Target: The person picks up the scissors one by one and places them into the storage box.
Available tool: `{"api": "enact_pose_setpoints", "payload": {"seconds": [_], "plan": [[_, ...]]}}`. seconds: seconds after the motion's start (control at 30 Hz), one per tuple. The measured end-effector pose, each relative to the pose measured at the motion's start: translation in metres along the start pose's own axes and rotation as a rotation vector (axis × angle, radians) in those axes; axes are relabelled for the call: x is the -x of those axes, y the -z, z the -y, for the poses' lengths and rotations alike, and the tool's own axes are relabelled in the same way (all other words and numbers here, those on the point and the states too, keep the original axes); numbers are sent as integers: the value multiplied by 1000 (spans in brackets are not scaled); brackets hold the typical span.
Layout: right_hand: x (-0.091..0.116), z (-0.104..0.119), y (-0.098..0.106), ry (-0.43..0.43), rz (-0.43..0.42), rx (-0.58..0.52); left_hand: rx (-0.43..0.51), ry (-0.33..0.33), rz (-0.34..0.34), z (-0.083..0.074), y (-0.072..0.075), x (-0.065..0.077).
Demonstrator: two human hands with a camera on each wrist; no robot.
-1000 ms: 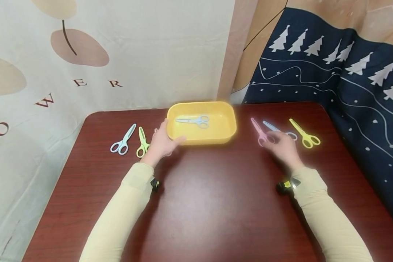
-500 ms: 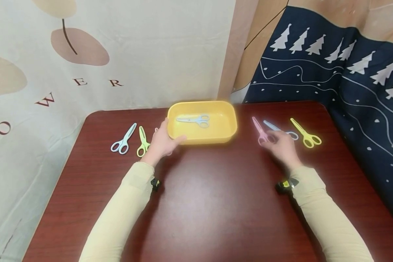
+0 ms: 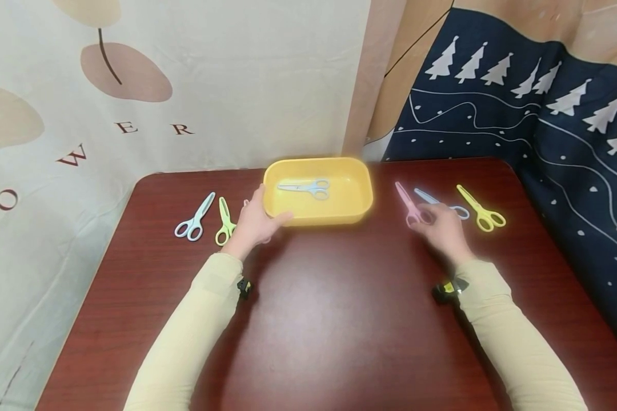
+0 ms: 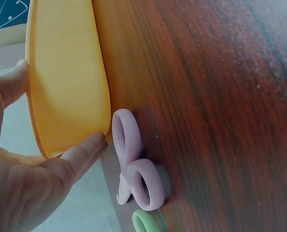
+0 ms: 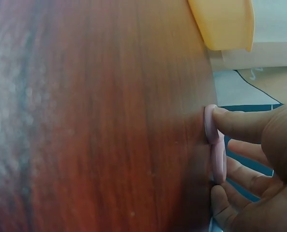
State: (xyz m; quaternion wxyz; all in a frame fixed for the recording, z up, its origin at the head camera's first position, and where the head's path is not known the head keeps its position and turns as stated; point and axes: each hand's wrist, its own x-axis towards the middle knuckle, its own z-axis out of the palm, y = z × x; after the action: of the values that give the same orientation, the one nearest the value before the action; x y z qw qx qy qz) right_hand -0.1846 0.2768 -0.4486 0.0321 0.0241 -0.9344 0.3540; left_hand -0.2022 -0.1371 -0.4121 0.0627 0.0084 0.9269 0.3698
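Note:
My left hand (image 3: 257, 221) grips the left end of a yellow plastic basin (image 3: 329, 220), thumb at the near rim and fingers along the end wall. Inside the basin lies a pair of pale blue scissors (image 3: 316, 188). On the right, my right hand (image 3: 444, 228) holds pink scissors (image 3: 404, 195) by the finger loops, blades pointing away; the right wrist view shows the thumb (image 5: 240, 124) on one loop. Blue scissors (image 3: 425, 196) lie partly hidden behind that hand. Another pink pair (image 4: 126, 166) lies beside the basin, mostly covered by the left hand in the head view.
At the left of the dark red table (image 3: 329, 319) lie light blue scissors (image 3: 203, 210) and green scissors (image 3: 224, 212). Yellow scissors (image 3: 470, 198) are to the right of my right hand. Hanging cloths (image 3: 236, 85) stand right behind the table's far edge.
The head view has shifted very slightly. Both hands, the basin and the scissors keep their places.

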Motion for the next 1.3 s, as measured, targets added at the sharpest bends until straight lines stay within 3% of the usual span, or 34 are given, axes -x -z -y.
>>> {"api": "enact_pose_setpoints", "payload": {"seconds": [0.57,1.03,1.3], "plan": [[0,4,-1,-31,9,-49,-7,-16,-5,0,0,-1],[0,4,-1,-25,-43,-55,0,-18,-6,0,0,1],[-1,8,5,-138,-40,-121,-9,-20,-7,2,0,-1]]}}
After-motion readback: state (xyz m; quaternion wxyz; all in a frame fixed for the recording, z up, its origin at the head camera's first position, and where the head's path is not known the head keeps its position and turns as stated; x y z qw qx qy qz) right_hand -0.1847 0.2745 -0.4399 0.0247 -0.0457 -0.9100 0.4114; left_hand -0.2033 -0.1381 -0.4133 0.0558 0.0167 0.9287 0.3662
